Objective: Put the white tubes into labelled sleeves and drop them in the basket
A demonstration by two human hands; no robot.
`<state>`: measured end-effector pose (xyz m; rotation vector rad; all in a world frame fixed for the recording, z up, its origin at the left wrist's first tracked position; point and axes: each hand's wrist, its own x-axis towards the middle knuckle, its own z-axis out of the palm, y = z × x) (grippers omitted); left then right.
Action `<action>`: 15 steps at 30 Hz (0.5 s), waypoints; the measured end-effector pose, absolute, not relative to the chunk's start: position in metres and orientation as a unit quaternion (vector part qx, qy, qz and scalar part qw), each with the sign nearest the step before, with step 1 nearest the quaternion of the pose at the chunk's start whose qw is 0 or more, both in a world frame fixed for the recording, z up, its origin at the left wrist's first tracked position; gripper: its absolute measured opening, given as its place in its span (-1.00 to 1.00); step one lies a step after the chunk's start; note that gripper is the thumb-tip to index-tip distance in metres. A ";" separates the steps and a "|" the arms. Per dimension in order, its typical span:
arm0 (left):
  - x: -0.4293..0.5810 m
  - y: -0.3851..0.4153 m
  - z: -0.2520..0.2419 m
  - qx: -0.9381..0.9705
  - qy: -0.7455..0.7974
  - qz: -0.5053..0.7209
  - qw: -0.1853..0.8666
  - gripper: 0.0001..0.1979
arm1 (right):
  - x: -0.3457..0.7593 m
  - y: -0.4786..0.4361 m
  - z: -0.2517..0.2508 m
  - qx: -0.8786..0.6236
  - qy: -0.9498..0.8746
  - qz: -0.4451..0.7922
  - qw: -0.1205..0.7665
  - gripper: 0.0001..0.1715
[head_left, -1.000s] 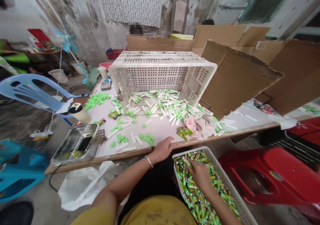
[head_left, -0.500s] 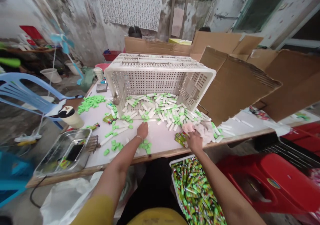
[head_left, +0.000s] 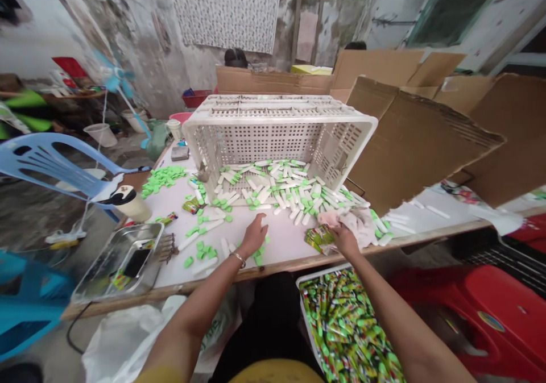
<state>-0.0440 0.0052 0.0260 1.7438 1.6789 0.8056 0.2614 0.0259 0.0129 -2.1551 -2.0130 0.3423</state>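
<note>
The right hand (head_left: 346, 241), fingers nearly closed, touches flat green printed wrappers (head_left: 317, 238) beside a pale pink cloth (head_left: 362, 227); whether it grips one, I cannot tell. The left hand (head_left: 255, 236) curls half-open (its hold is unclear). At twelve o'clock, a white perforated plastic crate (head_left: 281, 120) lies sideways, presumably keeping green-ended white sticks (head_left: 306, 219) reachable.

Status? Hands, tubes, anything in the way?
Left hand over table, grip unclear. Right hand at green wrappers, grip unclear. White tubes piled in and before sideways crate. Pink cloth bunched close by right hand.
</note>
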 end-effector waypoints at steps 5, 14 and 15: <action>-0.016 -0.011 0.027 0.638 0.587 0.361 0.344 -0.71 | 0.260 0.019 0.018 -0.727 -0.672 0.081 0.114 -0.63; 0.009 -0.035 0.072 0.527 0.477 0.518 0.476 -0.76 | 0.228 -0.045 0.030 -0.545 -0.702 0.213 0.405 -0.62; 0.011 -0.038 0.079 0.522 0.455 0.537 0.482 -0.76 | 0.221 -0.055 0.034 -0.527 -0.707 0.236 0.408 -0.64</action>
